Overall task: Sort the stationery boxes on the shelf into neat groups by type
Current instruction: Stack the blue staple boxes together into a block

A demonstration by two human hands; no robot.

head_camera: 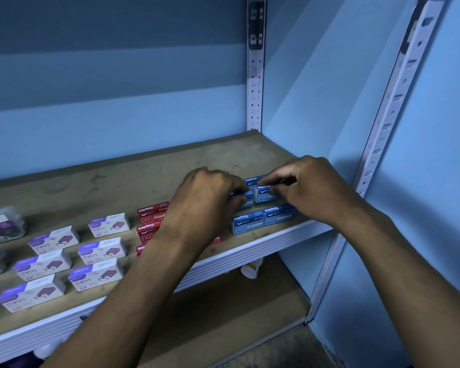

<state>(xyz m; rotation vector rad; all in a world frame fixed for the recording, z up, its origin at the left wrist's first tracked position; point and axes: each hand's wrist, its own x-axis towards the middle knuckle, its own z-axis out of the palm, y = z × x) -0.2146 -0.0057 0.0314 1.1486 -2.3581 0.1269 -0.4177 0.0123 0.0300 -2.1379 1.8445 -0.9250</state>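
white bottle [251, 269] on lower shelf [223, 309], blue wall [117, 75] behind.

I see both arms reaching up and forward from the bottom of the view, bare to the wrists. My left hand [207, 197] is on the left, knuckles up, back of the hand facing me. Its fingers are curled down and forward, with the tips hidden from me behind the hand. My right hand [311, 187] is close beside it, a little higher and farther in. Its fingers [274, 179] are bent and point left toward the other hand. The thumb sits under them, pinching. The two hands almost meet.
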